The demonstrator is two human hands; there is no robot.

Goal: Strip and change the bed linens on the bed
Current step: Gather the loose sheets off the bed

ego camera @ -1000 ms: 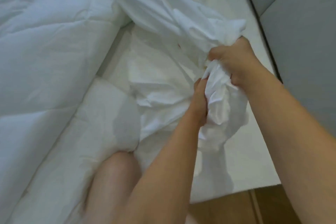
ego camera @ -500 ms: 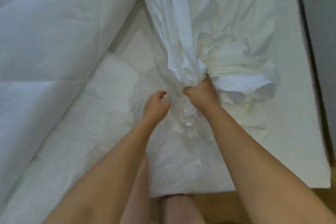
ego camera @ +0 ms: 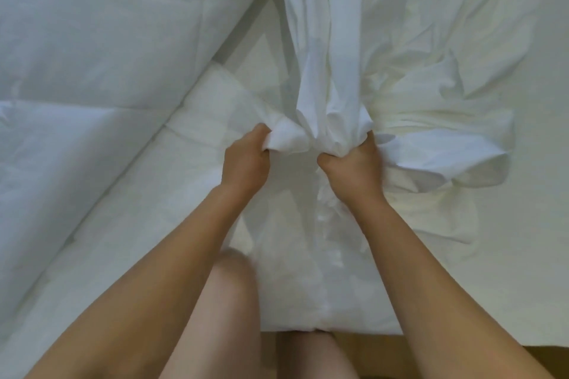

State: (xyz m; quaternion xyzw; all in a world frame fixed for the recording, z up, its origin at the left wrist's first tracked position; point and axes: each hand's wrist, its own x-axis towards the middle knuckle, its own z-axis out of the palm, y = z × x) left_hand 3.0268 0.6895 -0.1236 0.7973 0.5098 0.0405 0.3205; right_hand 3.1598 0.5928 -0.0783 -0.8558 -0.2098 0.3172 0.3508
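A white sheet (ego camera: 320,49) runs in a bunched band from the top of the view down to my hands over the bed. My left hand (ego camera: 246,160) grips a fold of it at its left side. My right hand (ego camera: 354,169) grips the gathered bulk just beside it, with more crumpled cloth (ego camera: 446,144) spilling out to the right. The mattress (ego camera: 508,255), covered in white, lies under everything. A thick white quilted duvet (ego camera: 92,55) is heaped along the left.
My knees (ego camera: 228,301) stand against the bed's near edge. A strip of wooden floor (ego camera: 548,360) shows at the bottom right. The duvet fills the left half of the bed.
My left hand, empty and apart half a second ago, has closed on the sheet beside my right hand. The view has shifted toward the bed, losing the grey wall on the right.
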